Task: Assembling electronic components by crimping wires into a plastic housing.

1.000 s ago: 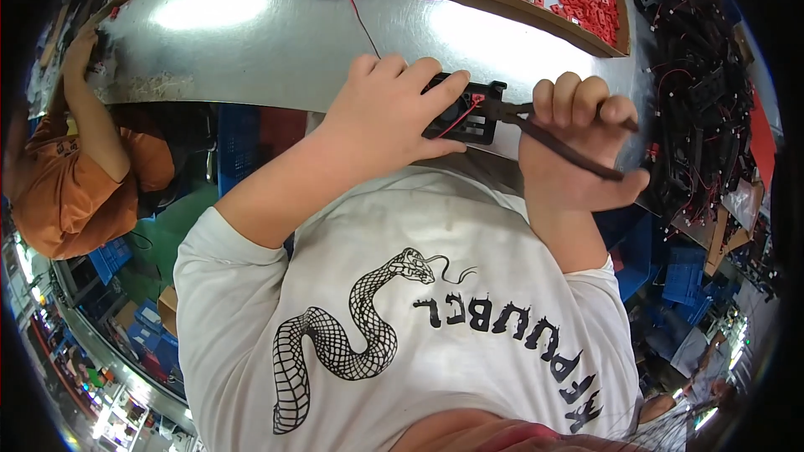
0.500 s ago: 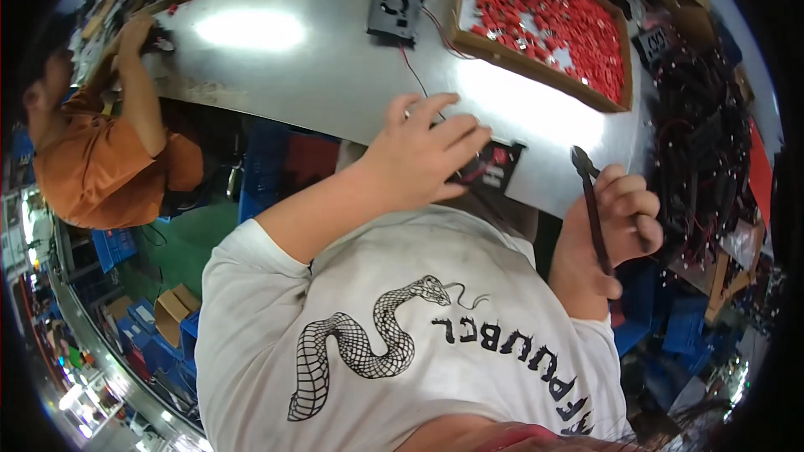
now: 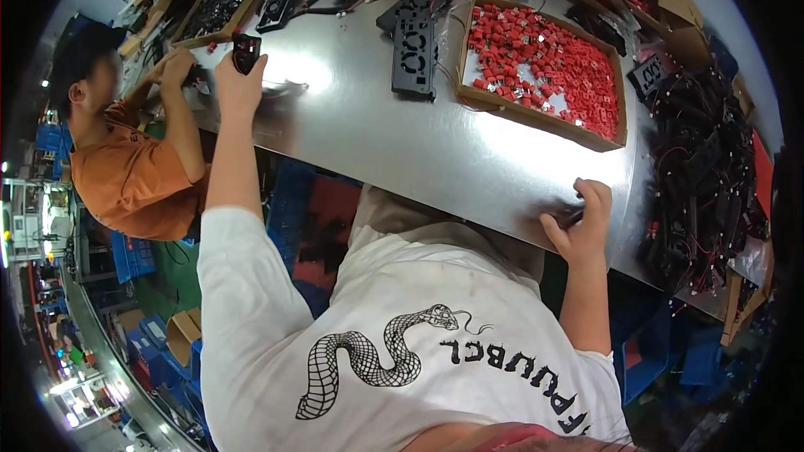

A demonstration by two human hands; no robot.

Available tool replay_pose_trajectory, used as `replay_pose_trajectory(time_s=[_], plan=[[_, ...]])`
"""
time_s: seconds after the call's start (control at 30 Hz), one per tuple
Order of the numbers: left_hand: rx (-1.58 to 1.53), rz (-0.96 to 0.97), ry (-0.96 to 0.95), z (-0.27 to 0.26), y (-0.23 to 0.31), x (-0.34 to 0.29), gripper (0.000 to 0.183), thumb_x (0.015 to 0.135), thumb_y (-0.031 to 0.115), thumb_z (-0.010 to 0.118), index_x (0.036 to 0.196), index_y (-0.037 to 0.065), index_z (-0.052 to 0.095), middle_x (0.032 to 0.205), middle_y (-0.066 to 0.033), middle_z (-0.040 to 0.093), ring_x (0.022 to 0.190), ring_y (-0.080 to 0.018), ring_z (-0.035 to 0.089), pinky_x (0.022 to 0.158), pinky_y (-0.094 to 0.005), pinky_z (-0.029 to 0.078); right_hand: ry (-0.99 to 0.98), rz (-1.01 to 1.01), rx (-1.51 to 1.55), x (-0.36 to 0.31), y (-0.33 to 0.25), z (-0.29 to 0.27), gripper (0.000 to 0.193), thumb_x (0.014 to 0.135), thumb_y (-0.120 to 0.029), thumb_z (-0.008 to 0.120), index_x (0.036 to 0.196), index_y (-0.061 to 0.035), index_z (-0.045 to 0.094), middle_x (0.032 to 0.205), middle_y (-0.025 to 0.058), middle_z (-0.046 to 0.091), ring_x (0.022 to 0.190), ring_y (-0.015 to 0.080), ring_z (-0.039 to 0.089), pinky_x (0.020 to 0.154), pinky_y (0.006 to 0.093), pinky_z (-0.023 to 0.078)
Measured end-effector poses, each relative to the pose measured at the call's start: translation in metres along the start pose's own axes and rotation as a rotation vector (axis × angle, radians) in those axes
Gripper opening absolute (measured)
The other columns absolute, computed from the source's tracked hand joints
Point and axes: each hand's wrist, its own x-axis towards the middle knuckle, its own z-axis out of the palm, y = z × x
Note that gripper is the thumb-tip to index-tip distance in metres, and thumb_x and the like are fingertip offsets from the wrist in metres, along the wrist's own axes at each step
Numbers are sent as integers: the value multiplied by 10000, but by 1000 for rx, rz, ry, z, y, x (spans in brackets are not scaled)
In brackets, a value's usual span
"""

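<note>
My left hand is stretched far out over the left of the table. It grips a small black part with some red inside, held up above the metal surface near the co-worker's hands. Low over the table's near edge on the right is my right hand, its fingers and thumb bent round a dark tool. That tool looks like the cutters, but it is blurred and mostly hidden. Between my hands, farther back, lies a black panel with round cut-outs.
A cardboard tray of small red parts stands at the back right. Black wired parts are heaped at the far right. At left a co-worker in an orange shirt works at the same metal table, near a box of black pieces.
My left hand has swung from in front of my body to the far left with the black part. The right hand has moved forward over the table edge, and the cutters no longer show clearly.
</note>
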Motion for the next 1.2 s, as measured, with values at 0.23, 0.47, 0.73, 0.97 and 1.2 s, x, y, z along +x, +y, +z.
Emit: replay_pose_trajectory(time_s=[0.23,0.47,0.73,0.97,1.2], plan=[[89,333,-147,35,74,-18,848,864,504,766,1489,31,443,1470,-233,504,1373,-395,473,1121,-495,413,-255,227,-322,15,-10,2,641,786,-273,809,1352,-69,587,1424,127,559,1381,338,443,1142,483,279],[85,291,-587,37,211,-145,956,797,497,779,1473,-62,399,1440,-298,486,1338,-405,491,1100,-472,441,-330,278,-342,19,-13,6,548,849,-294,750,1335,-75,617,1431,124,557,1396,338,431,1156,493,264],[-156,223,-600,29,161,-138,794,783,287,701,1447,-18,392,1253,-267,624,992,-416,670,906,-445,546,-240,246,-271,9,-11,-1,453,850,-242,755,1255,-65,658,1360,127,603,1321,329,510,1127,470,319],[-1349,-476,-809,4,108,-145,618,862,150,438,1469,45,390,1208,-252,651,829,-305,695,607,-388,609,-140,245,-99,52,-8,-29,399,854,-176,768,1214,-41,660,1283,145,641,1239,332,571,1052,405,447],[-1272,-222,-680,-12,121,-138,753,673,22,443,1426,13,419,1184,-170,626,1006,-292,665,865,-407,585,-135,462,-227,116,31,-59,344,913,-208,723,1185,-6,665,1177,178,676,1103,340,647,962,372,497]])
